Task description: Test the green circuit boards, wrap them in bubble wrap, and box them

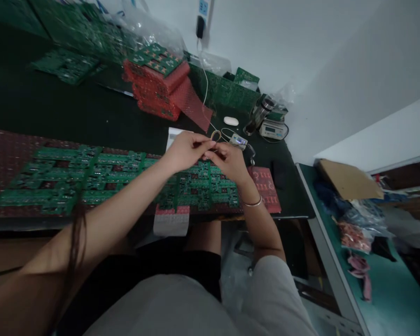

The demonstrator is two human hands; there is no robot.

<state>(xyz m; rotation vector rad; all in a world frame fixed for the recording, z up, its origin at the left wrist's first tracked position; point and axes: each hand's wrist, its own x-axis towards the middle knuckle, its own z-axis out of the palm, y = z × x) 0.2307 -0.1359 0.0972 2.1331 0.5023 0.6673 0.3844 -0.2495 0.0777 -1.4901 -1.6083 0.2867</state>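
Note:
My left hand (pixel 186 150) and my right hand (pixel 231 161) meet fingertip to fingertip above the workbench, both pinched closed. A thin tan loop (pixel 215 135), like a band or strip, rises from between their fingers. Fingers partly hide what else may be in the pinch. Below my hands, green circuit boards (pixel 196 189) lie in a row, and more circuit boards (pixel 115 170) extend to the left. Just past my right hand sits a small device with a lit display (pixel 238 141), joined to a white cable. A white sheet (pixel 175 135) lies partly behind my left hand.
Red bubble wrap (pixel 157 93) carries green boards at the back. Behind the white case (pixel 231 121) runs a green bin (pixel 217 88). A steel flask (pixel 261 114) leans beside a grey meter (pixel 273 129). Right of the bench, another green-topped table (pixel 399 289) holds bags and cardboard.

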